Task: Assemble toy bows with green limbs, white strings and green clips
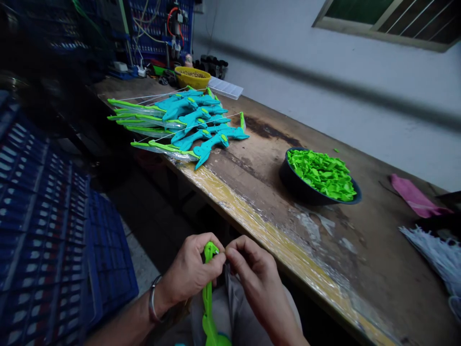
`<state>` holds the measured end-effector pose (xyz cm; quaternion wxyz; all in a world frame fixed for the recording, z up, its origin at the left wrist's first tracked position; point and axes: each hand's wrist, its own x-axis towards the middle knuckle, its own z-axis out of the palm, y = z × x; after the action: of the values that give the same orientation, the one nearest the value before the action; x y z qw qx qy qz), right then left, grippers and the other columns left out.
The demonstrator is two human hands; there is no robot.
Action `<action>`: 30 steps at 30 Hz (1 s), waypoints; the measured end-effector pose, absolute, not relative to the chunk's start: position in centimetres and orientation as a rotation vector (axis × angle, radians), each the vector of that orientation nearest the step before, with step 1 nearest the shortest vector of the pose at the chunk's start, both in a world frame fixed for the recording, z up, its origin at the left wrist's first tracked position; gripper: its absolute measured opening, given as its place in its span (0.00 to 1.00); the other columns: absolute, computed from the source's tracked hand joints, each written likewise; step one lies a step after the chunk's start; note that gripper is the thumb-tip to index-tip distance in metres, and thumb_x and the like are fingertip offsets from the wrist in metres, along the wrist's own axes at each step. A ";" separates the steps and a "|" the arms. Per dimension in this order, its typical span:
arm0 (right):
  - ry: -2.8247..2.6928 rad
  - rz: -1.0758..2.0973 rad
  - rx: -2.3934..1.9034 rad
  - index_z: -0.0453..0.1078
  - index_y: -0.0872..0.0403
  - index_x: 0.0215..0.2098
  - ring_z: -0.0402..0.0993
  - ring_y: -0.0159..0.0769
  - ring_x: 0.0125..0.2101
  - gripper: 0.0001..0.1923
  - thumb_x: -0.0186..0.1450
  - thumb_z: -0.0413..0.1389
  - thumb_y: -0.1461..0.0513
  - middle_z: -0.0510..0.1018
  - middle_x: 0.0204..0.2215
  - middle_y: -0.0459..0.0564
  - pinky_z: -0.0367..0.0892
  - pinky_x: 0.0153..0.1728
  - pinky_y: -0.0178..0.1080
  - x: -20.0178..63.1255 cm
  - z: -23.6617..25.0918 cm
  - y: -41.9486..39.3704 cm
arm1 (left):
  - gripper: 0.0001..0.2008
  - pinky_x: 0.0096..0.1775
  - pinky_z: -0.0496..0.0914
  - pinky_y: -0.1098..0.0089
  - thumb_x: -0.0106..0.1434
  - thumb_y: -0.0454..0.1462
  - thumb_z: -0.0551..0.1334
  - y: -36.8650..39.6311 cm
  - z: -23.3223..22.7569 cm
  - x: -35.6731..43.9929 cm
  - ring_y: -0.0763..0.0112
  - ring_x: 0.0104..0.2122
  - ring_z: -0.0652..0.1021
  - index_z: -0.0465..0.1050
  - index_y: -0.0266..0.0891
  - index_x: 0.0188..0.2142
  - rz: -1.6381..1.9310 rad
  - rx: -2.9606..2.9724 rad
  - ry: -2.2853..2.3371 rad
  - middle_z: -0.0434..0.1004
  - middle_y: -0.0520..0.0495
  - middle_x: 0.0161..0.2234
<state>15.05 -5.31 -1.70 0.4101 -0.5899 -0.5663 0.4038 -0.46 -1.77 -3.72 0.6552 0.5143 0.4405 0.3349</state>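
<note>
The long, worn wooden counter (273, 192) carries a pile of teal-and-green plastic toy bows (183, 122) at its far end and a dark round bowl (300, 190) heaped with small bright green plastic pieces (322, 173) nearer in. Below its near edge, over the lap, the left hand (190, 271) is wrapped around a slim bright green plastic bow limb (208, 293) — long axis near upright, hooked tip pointing up. The right hand (252, 274) pinches closed at that tip; what it pinches I cannot tell. Best to steady the limb just under the hook and keep fingertip work small.
</note>
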 end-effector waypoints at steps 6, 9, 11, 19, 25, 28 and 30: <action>-1.642 0.537 -1.309 0.72 0.52 0.38 0.74 0.30 0.29 0.07 0.70 0.55 0.69 0.75 0.30 0.45 0.69 0.31 0.30 14.4 -3.2 -6.5 | 0.14 0.17 0.62 0.76 0.58 0.46 0.64 -2.1 -5.3 -0.2 0.77 0.13 0.67 0.68 0.38 0.28 0.737 0.842 0.785 0.67 0.56 0.16; -1.727 0.427 -1.265 0.72 0.53 0.42 0.75 0.30 0.32 0.10 0.70 0.53 0.72 0.75 0.33 0.48 0.71 0.33 0.31 14.2 -3.2 -6.9 | 0.15 0.17 0.62 0.77 0.57 0.46 0.66 -2.2 -5.6 -0.2 0.78 0.13 0.66 0.67 0.37 0.28 0.744 0.762 0.733 0.65 0.56 0.16; -1.730 0.408 -1.270 0.72 0.53 0.43 0.76 0.30 0.32 0.10 0.70 0.54 0.72 0.76 0.33 0.48 0.71 0.33 0.31 14.1 -2.9 -6.9 | 0.14 0.17 0.62 0.77 0.57 0.45 0.66 -2.2 -5.8 -0.1 0.78 0.14 0.66 0.68 0.37 0.28 0.748 0.738 0.710 0.66 0.56 0.17; -1.673 0.619 -1.294 0.75 0.51 0.41 0.77 0.30 0.30 0.09 0.70 0.56 0.70 0.78 0.32 0.46 0.72 0.31 0.31 14.5 -1.3 -6.4 | 0.16 0.19 0.63 0.77 0.61 0.46 0.68 -2.3 -5.5 -0.5 0.77 0.15 0.69 0.70 0.36 0.29 0.790 0.802 0.714 0.69 0.54 0.17; -1.803 0.530 -1.279 0.73 0.54 0.38 0.75 0.30 0.27 0.08 0.70 0.54 0.70 0.76 0.29 0.46 0.69 0.28 0.32 14.8 -0.5 -6.1 | 0.15 0.20 0.64 0.75 0.64 0.47 0.65 -2.4 -5.3 -0.8 0.75 0.16 0.70 0.70 0.37 0.31 0.791 0.969 0.785 0.69 0.54 0.18; -1.912 0.392 -1.322 0.71 0.55 0.36 0.73 0.31 0.26 0.07 0.71 0.53 0.70 0.75 0.28 0.47 0.68 0.28 0.34 14.7 -0.9 -6.3 | 0.15 0.21 0.64 0.75 0.65 0.48 0.64 -2.4 -5.2 -1.0 0.75 0.17 0.70 0.70 0.37 0.33 0.785 1.036 0.812 0.69 0.54 0.18; -1.964 0.280 -1.372 0.69 0.55 0.36 0.72 0.32 0.26 0.07 0.72 0.53 0.69 0.74 0.28 0.48 0.67 0.28 0.35 14.6 -1.2 -6.4 | 0.16 0.21 0.64 0.75 0.66 0.48 0.64 -2.3 -5.0 -1.1 0.75 0.17 0.70 0.70 0.37 0.33 0.783 1.080 0.822 0.69 0.54 0.18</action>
<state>14.63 -6.37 -1.24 0.3564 -0.5314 -0.7607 0.1086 -1.09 -2.30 -5.03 0.7086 0.4863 0.3703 0.3525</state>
